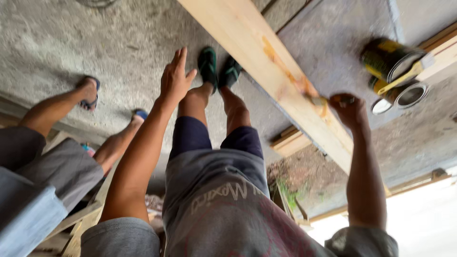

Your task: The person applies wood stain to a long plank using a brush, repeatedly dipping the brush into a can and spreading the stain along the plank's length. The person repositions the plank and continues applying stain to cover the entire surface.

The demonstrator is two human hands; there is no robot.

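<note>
A brush (318,100) is gripped in the closed right hand (350,109) and pressed near the long plank's (266,62) edge, apparently wet there. The left hand (175,78) is held open over bare concrete floor (95,52). Two cans (392,71) stand just beside the plank.
</note>
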